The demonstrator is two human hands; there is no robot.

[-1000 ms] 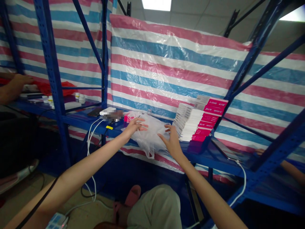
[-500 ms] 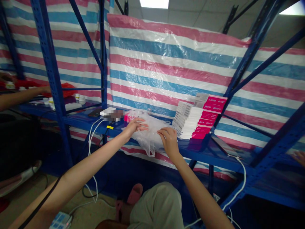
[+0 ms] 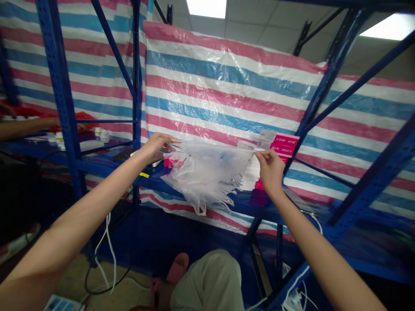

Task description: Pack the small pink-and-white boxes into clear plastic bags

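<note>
A translucent white plastic bag is stretched sideways between my two hands, above a pile of similar bags that hangs over the shelf's front edge. My left hand grips the bag's left end, its fingers pointing right. With thumb and fingers pinched, my right hand holds the right corner. Behind that hand stand stacked pink and white boxes, partly hidden by the hand and the bag. A small pink item lies on the shelf below my left hand.
The blue metal shelf has uprights on both sides. White bottles stand farther left, near another person's arm. A phone with a white cable lies at right. A striped sheet hangs behind.
My hands have moved apart and upward, the left to the left and the right to the right. One bag is now pulled taut above the pile.
</note>
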